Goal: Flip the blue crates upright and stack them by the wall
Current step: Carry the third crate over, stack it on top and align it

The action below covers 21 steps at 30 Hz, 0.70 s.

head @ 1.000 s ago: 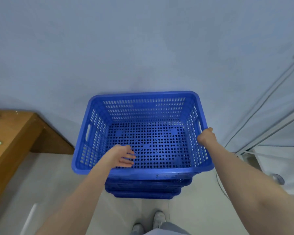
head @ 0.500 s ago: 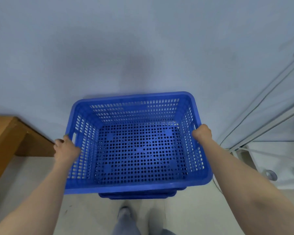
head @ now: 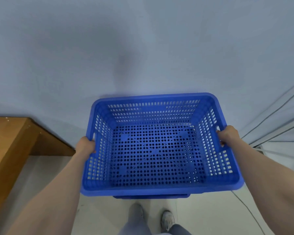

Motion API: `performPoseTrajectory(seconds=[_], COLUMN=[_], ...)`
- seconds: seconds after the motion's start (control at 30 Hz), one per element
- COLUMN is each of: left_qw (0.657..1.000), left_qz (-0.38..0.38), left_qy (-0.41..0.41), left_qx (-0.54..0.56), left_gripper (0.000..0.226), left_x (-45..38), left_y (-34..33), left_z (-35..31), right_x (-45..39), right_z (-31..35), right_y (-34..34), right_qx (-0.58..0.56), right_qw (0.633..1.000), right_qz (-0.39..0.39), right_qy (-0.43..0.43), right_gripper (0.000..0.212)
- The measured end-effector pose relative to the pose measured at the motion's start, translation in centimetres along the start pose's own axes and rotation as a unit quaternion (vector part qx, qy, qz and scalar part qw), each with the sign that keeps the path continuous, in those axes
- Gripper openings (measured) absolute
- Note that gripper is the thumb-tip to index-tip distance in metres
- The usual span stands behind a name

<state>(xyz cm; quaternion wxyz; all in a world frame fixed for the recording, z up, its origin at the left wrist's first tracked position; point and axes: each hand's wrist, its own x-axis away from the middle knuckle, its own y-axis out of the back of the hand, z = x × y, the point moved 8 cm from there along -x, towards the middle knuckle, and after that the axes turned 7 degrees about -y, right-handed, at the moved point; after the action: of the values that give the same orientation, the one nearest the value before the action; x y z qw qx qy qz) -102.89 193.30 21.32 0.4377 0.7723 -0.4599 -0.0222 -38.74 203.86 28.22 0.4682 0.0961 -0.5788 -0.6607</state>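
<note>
We held the upright blue crate by its side handle slots, left hand and right hand curled round them, keeping it level above the stacked crates by the wall.

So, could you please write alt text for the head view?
Both hands, left hand and right hand, grip the side handles of an upright, empty blue crate before a pale wall. Another blue crate's edge shows beneath it; a wooden table stands left.
</note>
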Motion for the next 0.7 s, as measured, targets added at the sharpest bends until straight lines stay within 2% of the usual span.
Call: performPoseTrajectory(seconds=[0.07, 0.2, 0.43, 0.7], left_qw=[1.000, 0.997, 0.997, 0.994], left_qz=[-0.008, -0.020, -0.019, -0.010], left_qy=[-0.023, -0.054, -0.036, -0.046], left_qx=[-0.013, -0.045, -0.058, -0.101], left_gripper=[0.016, 0.022, 0.024, 0.028], left_x=[-0.1, 0.2, -0.7, 0.5], left_y=[0.8, 2.2, 0.8, 0.8], left_z=[-1.5, -4.1, -1.3, -2.1], right_x=[0.1, 0.4, 0.2, -1.2], right_z=[0.1, 0.7, -0.3, -0.1], right_y=[0.5, 1.5, -0.7, -1.6], right_qx=[0.003, -0.020, 0.000, 0.002], right_qw=[1.000, 1.000, 1.000, 0.999], right_qz=[-0.008, -0.020, 0.022, 0.037], right_qy=[0.003, 0.015, -0.003, -0.008], right_gripper=[0.023, 0.022, 0.025, 0.038])
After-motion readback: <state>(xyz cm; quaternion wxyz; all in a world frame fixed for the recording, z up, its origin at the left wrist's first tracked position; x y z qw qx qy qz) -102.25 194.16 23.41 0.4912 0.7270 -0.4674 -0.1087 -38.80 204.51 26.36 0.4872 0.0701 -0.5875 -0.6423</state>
